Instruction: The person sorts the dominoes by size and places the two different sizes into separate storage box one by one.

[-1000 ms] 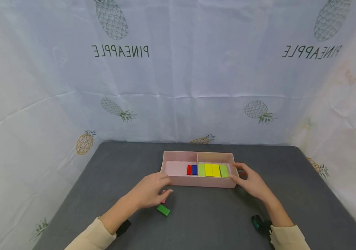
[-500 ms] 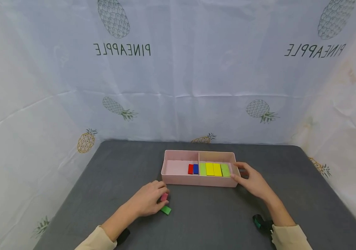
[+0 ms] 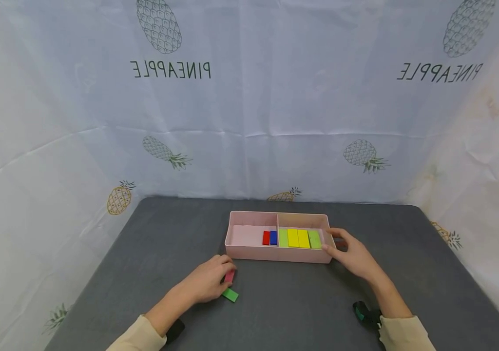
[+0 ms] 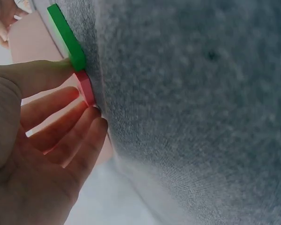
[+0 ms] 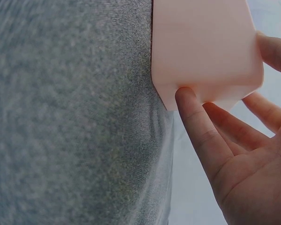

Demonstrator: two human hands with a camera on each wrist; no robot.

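Observation:
My left hand [image 3: 207,279] pinches a small pink block [image 3: 229,276] lengthwise on the dark tabletop, thumb at one end and fingertips at the other. A green block [image 3: 231,295] lies against the pink one's near end, right by the thumb in the left wrist view. My right hand [image 3: 351,254] holds the right end of a pale pink two-compartment box [image 3: 258,252], with its thumb and fingers spread over the end wall [image 5: 206,51]. A red block [image 3: 266,238] and a blue block [image 3: 273,238] lie in the left compartment, beside the divider.
In the right compartment, two yellow blocks [image 3: 298,238] lie between two lime-green blocks [image 3: 315,239]. A pineapple-print cloth [image 3: 249,97] hangs behind and beside the dark table [image 3: 284,312]. Black wrist devices [image 3: 365,314] sit under both wrists.
My left hand has moved from near the box's front corner back and down onto the pink block, closing on it. My right hand keeps its place at the box's right end.

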